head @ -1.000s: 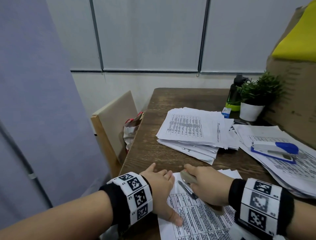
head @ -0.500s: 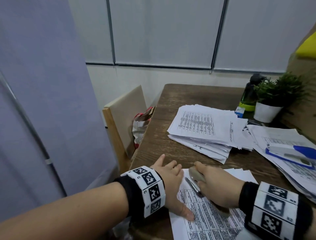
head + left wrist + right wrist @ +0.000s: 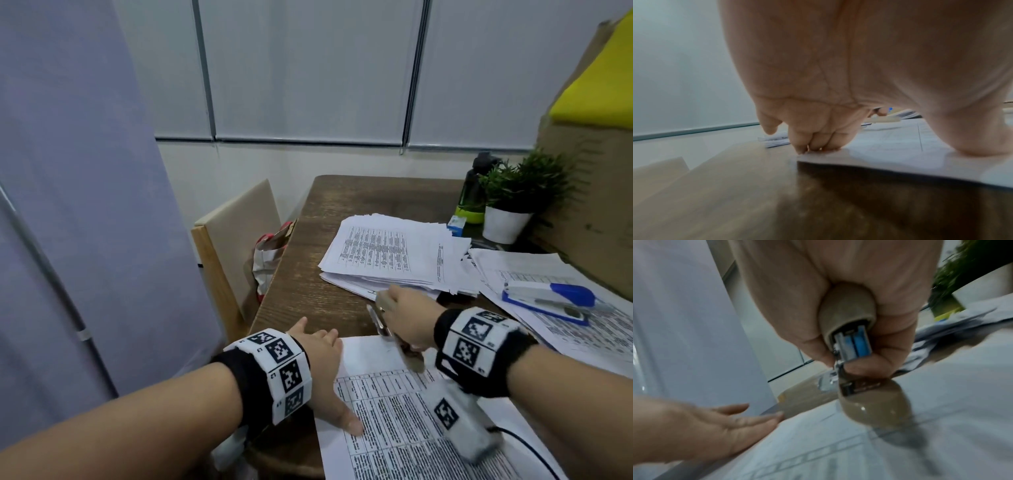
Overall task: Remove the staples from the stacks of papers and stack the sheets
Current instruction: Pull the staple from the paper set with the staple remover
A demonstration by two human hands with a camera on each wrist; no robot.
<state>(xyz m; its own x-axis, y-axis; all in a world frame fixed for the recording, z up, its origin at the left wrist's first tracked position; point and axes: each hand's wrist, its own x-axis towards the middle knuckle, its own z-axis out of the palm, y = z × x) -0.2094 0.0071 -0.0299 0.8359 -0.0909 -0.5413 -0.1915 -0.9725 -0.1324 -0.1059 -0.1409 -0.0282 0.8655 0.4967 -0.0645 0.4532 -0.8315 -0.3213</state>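
A stack of printed sheets lies at the table's near edge. My left hand lies flat on its top left corner, its fingers pressing the paper's edge and its thumb spread over the text. My right hand grips a beige stapler-like tool just beyond the sheets' top edge. In the right wrist view the tool is gaping, its lower arm hanging close over the paper. I cannot make out a staple.
A loose pile of printed papers lies mid-table. A second pile at the right carries a blue and white stapler. Behind are a potted plant, a dark bottle and a cardboard box. A chair holding a paper bag stands left.
My right hand has lifted with the tool and moved a little away from the sheets' top edge. The left hand still presses the same corner.
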